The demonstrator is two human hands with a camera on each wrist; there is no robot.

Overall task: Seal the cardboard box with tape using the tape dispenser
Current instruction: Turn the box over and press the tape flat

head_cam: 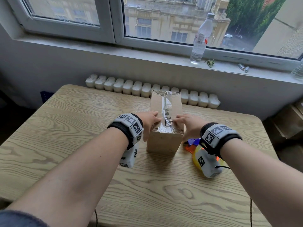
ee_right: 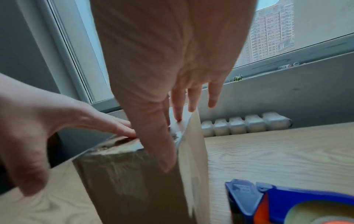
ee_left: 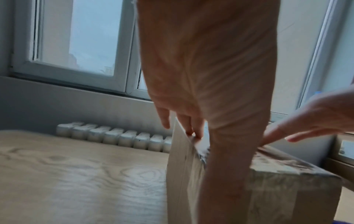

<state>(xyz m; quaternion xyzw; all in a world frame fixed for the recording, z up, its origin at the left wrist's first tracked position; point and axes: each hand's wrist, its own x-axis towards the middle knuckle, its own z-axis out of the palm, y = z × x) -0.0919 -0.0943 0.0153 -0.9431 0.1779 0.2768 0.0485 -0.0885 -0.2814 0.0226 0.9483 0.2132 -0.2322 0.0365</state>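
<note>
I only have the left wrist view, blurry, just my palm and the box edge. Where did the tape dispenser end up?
Observer: The tape dispenser lies on the table, right of the box, near its front corner. Neither hand holds it.
Operator: Is tape on the top seam?
Observer: Yes, the head view shows a shiny strip of tape running along the middle of the top, front to back.
Operator: What is my right hand doing?
Observer: The right hand lies with straight fingers on the top's near right part, thumb down the side; the left hand mirrors it.
</note>
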